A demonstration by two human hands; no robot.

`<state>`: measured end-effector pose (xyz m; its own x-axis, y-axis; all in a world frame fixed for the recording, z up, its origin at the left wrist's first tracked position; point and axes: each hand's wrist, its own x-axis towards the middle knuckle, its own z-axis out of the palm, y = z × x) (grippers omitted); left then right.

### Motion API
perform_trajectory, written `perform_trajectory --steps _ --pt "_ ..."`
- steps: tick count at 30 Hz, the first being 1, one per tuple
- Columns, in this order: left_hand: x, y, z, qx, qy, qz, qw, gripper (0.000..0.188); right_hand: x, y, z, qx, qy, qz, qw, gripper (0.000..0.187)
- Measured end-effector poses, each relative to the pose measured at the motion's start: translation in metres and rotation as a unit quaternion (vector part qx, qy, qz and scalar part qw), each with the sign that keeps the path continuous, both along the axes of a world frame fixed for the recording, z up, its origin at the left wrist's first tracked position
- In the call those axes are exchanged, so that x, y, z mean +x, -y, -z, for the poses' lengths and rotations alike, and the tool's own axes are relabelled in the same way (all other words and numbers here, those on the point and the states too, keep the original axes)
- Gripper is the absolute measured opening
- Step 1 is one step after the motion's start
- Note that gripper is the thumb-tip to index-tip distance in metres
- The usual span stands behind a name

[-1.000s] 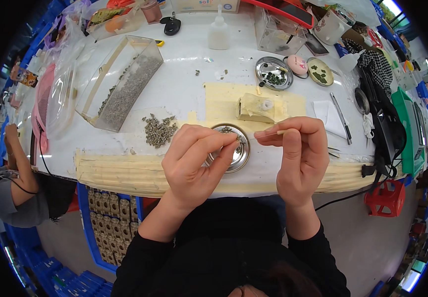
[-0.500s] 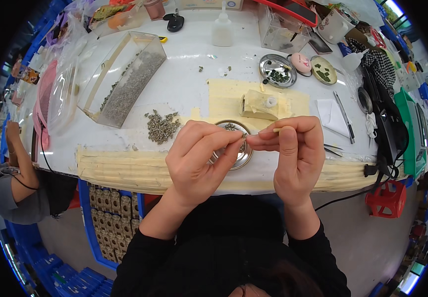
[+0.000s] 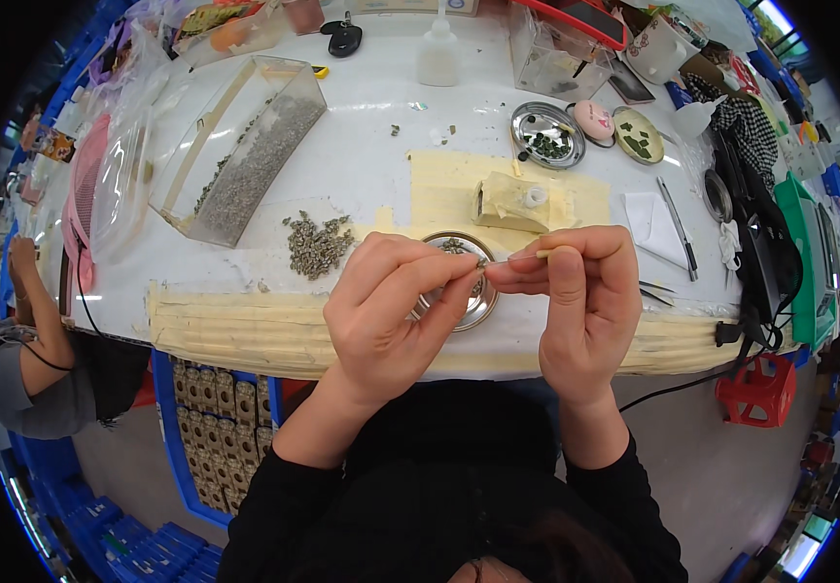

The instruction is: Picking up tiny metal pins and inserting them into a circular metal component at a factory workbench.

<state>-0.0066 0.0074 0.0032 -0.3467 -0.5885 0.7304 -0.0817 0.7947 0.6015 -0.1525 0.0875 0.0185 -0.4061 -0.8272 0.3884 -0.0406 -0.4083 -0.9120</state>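
My left hand [image 3: 381,316] is closed in a pinch, thumb against forefinger, on a small greyish part [image 3: 480,264]. A thin stick-like tool with a pale yellow end [image 3: 543,254] is between the thumb and fingers of my right hand [image 3: 587,316]. Its narrow tip points left and meets the small part, or comes very close to it. Both hands are raised over a round metal dish [image 3: 486,309] that holds some similar small parts; my fingers cover much of it. To the left lies a loose pile of small grey-green parts [image 3: 318,247].
A tilted clear box [image 3: 279,146] of tiny grey pieces stands left. Beyond my hands is a tape-wrapped block [image 3: 509,204]. Farther right are a metal dish with dark green bits [image 3: 548,146], a pen [image 3: 678,228] and tweezers [image 3: 657,293]. Another person's arm [image 3: 41,301] is far left.
My hands keep nearly the same pose with the small part and the tool. The view has shifted very slightly; nothing else visibly moved.
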Motion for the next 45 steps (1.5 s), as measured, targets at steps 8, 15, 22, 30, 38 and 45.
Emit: perform_trajectory --steps 8,15,22,30,38,45 --pt "0.000 0.000 0.000 0.003 -0.005 0.004 1.000 0.021 0.000 0.000 0.000 0.000 0.019 0.003 1.000 0.013" --pt "0.000 -0.001 -0.002 0.005 -0.002 0.003 1.000 0.021 -0.014 0.001 -0.008 -0.012 0.010 0.047 0.999 0.016" --pt "0.000 -0.001 0.000 0.012 -0.007 0.006 1.000 0.021 -0.028 0.004 -0.008 -0.028 -0.095 0.131 0.986 0.013" --pt "0.000 0.000 0.003 0.003 -0.009 0.005 1.000 0.021 -0.047 0.025 -0.003 -0.030 -0.362 0.274 0.891 0.005" --pt "0.000 0.000 0.003 0.005 -0.011 0.007 1.000 0.021 -0.049 0.030 0.006 0.001 -0.435 0.242 0.867 0.012" --pt "0.000 0.000 0.001 0.008 -0.015 0.008 1.000 0.020 -0.023 0.002 -0.003 -0.021 -0.345 0.142 0.928 0.017"
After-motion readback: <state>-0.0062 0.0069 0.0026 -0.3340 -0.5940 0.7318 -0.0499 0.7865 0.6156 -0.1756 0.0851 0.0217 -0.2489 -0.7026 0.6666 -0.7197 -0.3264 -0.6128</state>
